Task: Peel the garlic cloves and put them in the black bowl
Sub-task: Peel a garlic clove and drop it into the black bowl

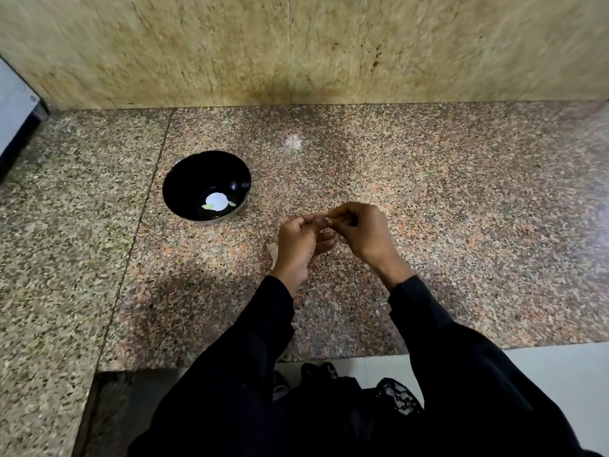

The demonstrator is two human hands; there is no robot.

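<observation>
Surface: speckled granite desk [428, 199], with a seam running down its left part; a tan stone wall [296, 44] stands behind it.
Black bowl: the black bowl [207, 187] sits upright on the desk, left of and a little beyond the hands, well apart from them. Inside, near the bottom, lie two pale garlic cloves [208, 207] beside a bright round glare spot.
Left hand: the left hand [298, 244] is raised just above the desk, its fingers [324, 242] curled inward, thumb and forefinger closed on a small dark-brownish garlic clove [319, 221].
Right hand: the right hand [361, 230] meets the left at the same clove — fingers bent tight and narrow, pinching at its end. Whether they hold skin or the clove itself cannot be told; the item is small and blurred.
Peel: a pale scrap of garlic skin [272, 250] lies on the desk just left of the left hand, partly hidden by it.
Sleeves: both forearms are covered by black sleeves [461, 357] reaching to the wrists.
Other: a faint whitish patch [293, 141] marks the desk beyond the hands — its nature cannot be told.
</observation>
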